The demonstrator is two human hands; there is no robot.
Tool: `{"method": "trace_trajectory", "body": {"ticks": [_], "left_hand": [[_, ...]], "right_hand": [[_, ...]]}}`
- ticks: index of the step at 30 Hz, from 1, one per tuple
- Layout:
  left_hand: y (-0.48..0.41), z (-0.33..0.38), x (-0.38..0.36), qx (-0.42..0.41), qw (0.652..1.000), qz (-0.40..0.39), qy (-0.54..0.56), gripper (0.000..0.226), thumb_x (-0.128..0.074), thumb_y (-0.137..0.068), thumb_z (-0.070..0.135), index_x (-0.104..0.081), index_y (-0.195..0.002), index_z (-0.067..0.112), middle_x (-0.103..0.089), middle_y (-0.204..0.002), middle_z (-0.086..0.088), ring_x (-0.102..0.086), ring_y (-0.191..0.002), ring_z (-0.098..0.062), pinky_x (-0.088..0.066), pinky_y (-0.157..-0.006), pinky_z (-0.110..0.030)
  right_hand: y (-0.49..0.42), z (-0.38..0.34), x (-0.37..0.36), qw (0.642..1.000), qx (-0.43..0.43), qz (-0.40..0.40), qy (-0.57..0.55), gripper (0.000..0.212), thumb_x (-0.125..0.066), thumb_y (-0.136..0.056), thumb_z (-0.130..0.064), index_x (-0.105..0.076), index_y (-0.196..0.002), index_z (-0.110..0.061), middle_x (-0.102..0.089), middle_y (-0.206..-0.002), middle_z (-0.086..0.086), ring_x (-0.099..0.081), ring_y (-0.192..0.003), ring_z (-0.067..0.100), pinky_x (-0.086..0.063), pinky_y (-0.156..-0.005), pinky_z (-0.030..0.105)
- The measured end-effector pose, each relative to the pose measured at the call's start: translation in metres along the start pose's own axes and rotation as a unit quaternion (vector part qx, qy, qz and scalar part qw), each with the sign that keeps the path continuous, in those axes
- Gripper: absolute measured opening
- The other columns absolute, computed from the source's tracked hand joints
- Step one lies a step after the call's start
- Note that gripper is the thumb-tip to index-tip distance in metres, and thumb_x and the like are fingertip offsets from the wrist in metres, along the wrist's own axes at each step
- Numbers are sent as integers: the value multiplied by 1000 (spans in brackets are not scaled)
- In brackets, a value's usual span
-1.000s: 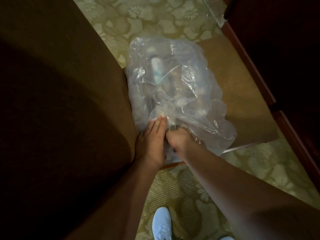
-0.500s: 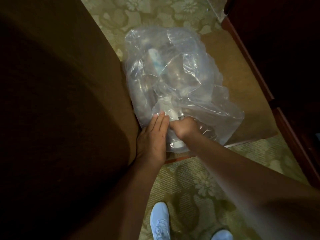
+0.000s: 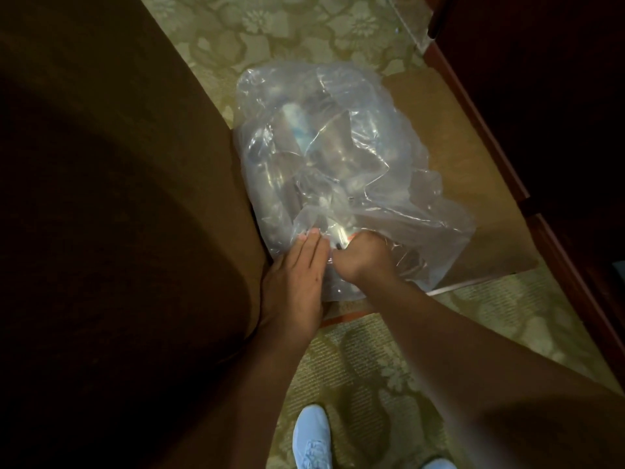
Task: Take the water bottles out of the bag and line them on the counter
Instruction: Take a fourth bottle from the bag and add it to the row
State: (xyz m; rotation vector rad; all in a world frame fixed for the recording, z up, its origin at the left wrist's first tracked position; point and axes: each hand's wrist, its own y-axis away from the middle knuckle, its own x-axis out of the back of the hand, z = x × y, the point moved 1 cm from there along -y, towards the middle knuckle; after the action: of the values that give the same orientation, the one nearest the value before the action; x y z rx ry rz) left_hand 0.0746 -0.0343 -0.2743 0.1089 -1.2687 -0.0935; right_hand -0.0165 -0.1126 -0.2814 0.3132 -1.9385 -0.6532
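You're on step one: opening the bag [image 3: 372, 204]. No water bottles [image 3: 297, 130] are out yet; they lie inside it on the floor, not on the table. Left hand [image 3: 294, 279] fingers [image 3: 309, 245] are straight, flat on the film. Right hand [image 3: 362, 257] fingers are curled tight, gripping the bunched mouth. Next: spread the mouth and reach one bottle.

1. The bag [image 3: 426, 228] is clear, crinkled plastic. It lies slumped on a flat tan cardboard sheet [image 3: 473, 157] on the floor, and its left side touches a brown upholstered seat [image 3: 152, 198].
2. The water bottles [image 3: 297, 130] are inside the bag, lying jumbled. They show only as blurred, glinting shapes through the film, and one has a pale blue patch. I cannot tell how many there are.
3. The bag's near edge is bunched and creased.
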Motion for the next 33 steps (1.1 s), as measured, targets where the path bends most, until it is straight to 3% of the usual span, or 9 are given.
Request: {"method": "trace_trajectory", "body": {"ticks": [6,8,13,15,18,22,26,31,33], "left_hand": [[2,3,4,36,999,-3,41,78,-72,-51,-1,-56,-127,-1,-57,-134,-15,-57,-122,-30,-50,-96,-45],[2,4,5,37,998,-6,59,78,-69,-56,-3,-52,-132,0,-52,-139,-14,-52,-127,-29,-45,-101,-44],[2,5,11,27,998,-35,39,76,-50,-80,2,-23,-150,12,-19,-158,-1,-20,-146,-16,-17,-116,-29],[4,3,9,3,1000,-15,9,69,-49,-72,4,-43,-140,8,-41,-149,-7,-43,-135,-21,-36,-108,-32],[4,4,1,-4,1000,7,-7,61,-49,-67,9,-60,-127,8,-60,-131,-9,-60,-119,-23,-51,-93,-35],[9,5,-1,-22,998,28,-46,56,-47,-69,16,-64,-121,9,-64,-127,-8,-63,-115,-22,-54,-89,-36],[5,4,2,2,999,40,-36,62,-30,-71,16,-63,-123,7,-63,-128,-8,-62,-116,-23,-54,-90,-38],[7,4,0,-7,998,13,-61,64,-28,-70,19,-63,-123,9,-61,-130,-7,-60,-118,-22,-50,-96,-36],[9,3,-1,-21,997,9,-75,60,-40,-70,20,-61,-125,10,-60,-131,-8,-59,-120,-23,-49,-96,-38]], "right_hand": [[2,-6,15,981,7,-119,-151,33,-71,-76,-29,-71,-99,-6,-70,-101,6,-66,-99,20,-52,-82,30],[2,-5,18,960,-20,-154,-234,32,-75,-66,-21,-72,-94,-5,-73,-99,12,-69,-96,27,-56,-88,39],[11,-1,26,933,-38,-250,-255,18,-58,-81,6,-62,-74,-10,-62,-76,9,-61,-70,23,-51,-67,33],[14,-2,25,949,-19,-231,-213,13,-56,-83,5,-65,-82,-4,-60,-79,10,-58,-72,21,-45,-58,25],[9,0,17,989,56,-122,-56,26,-59,-88,-16,-67,-110,-6,-66,-107,9,-61,-103,22,-46,-74,23],[10,-1,3,993,78,-49,73,31,-49,-92,-32,-67,-102,-8,-68,-111,14,-62,-108,30,-43,-82,28],[0,-5,4,995,32,-95,-22,21,-52,-88,-28,-64,-77,-15,-68,-113,14,-62,-107,28,-49,-90,34],[11,4,11,957,1,-198,-214,17,-61,-79,4,-65,-92,-5,-63,-86,8,-61,-73,18,-51,-58,21],[14,4,14,960,18,-225,-164,18,-57,-81,9,-63,-94,-2,-60,-82,8,-52,-60,9,-39,-38,8]]}}
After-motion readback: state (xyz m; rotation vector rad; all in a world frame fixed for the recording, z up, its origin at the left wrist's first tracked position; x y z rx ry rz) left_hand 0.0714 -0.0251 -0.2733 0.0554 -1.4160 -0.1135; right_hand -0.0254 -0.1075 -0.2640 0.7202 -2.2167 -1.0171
